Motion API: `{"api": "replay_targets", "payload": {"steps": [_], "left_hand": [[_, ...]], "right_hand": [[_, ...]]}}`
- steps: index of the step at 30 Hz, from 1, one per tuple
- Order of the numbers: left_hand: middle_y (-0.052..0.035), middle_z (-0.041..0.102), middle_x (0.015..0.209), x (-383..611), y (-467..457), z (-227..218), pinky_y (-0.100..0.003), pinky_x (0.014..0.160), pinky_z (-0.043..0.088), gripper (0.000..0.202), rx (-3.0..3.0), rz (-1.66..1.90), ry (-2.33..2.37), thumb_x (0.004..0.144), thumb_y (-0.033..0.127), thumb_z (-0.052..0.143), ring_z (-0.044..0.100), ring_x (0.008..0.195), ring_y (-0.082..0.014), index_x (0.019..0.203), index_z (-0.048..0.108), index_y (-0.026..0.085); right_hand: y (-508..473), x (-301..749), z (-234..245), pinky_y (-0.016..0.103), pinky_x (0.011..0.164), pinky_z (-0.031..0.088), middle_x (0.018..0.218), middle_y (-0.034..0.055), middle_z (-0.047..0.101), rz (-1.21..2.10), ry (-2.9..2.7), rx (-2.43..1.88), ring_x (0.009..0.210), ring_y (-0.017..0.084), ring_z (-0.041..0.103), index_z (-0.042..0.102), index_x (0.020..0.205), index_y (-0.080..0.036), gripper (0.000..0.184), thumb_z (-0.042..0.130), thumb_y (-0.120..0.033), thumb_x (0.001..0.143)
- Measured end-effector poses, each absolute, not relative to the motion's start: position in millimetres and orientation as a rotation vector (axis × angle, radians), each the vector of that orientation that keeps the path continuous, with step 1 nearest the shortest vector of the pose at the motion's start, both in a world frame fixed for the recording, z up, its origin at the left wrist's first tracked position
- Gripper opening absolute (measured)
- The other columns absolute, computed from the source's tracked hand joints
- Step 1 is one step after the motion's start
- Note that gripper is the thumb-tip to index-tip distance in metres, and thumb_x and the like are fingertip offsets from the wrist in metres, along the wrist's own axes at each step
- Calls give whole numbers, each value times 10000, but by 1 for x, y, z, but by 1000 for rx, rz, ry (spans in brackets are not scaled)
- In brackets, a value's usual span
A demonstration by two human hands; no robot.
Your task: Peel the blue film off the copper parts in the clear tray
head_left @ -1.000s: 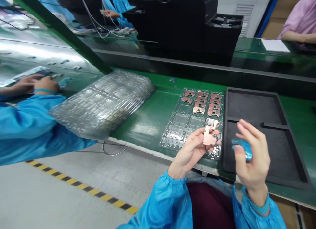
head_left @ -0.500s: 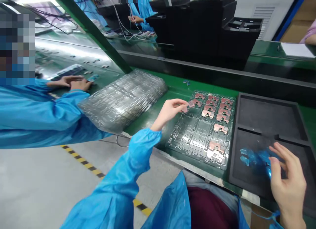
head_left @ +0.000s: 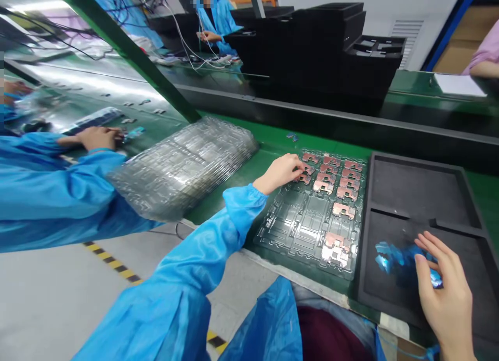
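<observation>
My left hand (head_left: 281, 172) reaches to the far left corner of a clear plastic tray (head_left: 290, 231) that holds several copper-coloured parts (head_left: 331, 176). Its fingers curl down onto one of those parts. My right hand (head_left: 444, 293) hovers with fingers spread over the near compartment of a black foam tray (head_left: 413, 182), its fingertips at a crumpled piece of blue film (head_left: 393, 257) lying there. More copper parts (head_left: 334, 248) sit at the near end of the clear tray.
A stack of clear empty trays (head_left: 183, 161) lies to the left on the green belt (head_left: 234, 179). A co-worker's blue sleeve (head_left: 50, 189) and hand (head_left: 95, 137) are at the far left. Black foam trays (head_left: 323, 44) are stacked behind the belt rail.
A second ago my left hand held a copper part near me and the right held the blue film. The left hand has reached to the tray's far corner; the film now lies in the black tray.
</observation>
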State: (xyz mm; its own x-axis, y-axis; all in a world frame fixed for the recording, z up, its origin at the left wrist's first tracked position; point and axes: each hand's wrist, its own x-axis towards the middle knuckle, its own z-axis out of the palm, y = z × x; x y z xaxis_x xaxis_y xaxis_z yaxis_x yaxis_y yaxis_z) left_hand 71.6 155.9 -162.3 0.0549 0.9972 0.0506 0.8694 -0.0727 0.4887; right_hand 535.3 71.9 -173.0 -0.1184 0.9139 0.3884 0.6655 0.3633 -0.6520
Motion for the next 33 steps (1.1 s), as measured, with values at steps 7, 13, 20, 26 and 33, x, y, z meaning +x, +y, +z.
{"api": "replay_targets", "payload": {"steps": [7, 13, 20, 26, 33], "left_hand": [[-143, 718, 1163, 82, 139, -178, -462, 1041, 445, 345, 2262, 372, 1914, 1071, 297, 494, 581, 1083, -304, 1122, 816, 182], [-183, 665, 1279, 85, 145, -189, -486, 1049, 429, 390, 2296, 357, 1979, 1091, 333, 474, 574, 1128, -323, 1263, 775, 154], [-155, 682, 1303, 82, 138, -191, -465, 1029, 433, 335, 2286, 382, 1983, 1086, 296, 504, 576, 1166, -313, 1274, 756, 181], [-139, 725, 1214, 77, 138, -193, -462, 1003, 443, 251, 2261, 388, 1985, 1047, 257, 587, 577, 1139, -315, 1204, 768, 182], [-94, 719, 1282, 61, 164, -185, -435, 1102, 454, 266, 2225, 458, 2007, 1023, 246, 596, 606, 1203, -274, 1224, 767, 214]], "right_hand": [[71, 535, -172, 505, 893, 652, 1434, 133, 695, 403, -1865, -1359, 1195, 346, 737, 735, 1294, -232, 358, 585, -473, 1076], [71, 537, -174, 499, 847, 646, 1440, 109, 698, 409, -1853, -1408, 1140, 341, 754, 744, 1265, -249, 348, 591, -495, 1071], [70, 538, -174, 507, 875, 636, 1434, 112, 698, 411, -1850, -1391, 1143, 339, 750, 744, 1257, -245, 341, 597, -491, 1071], [70, 537, -176, 500, 894, 629, 1438, 110, 696, 413, -1850, -1386, 1148, 335, 749, 743, 1260, -244, 338, 600, -487, 1072], [68, 540, -179, 432, 866, 602, 1428, 104, 707, 383, -1851, -1421, 1073, 301, 767, 754, 1255, -237, 377, 591, -523, 1070]]}}
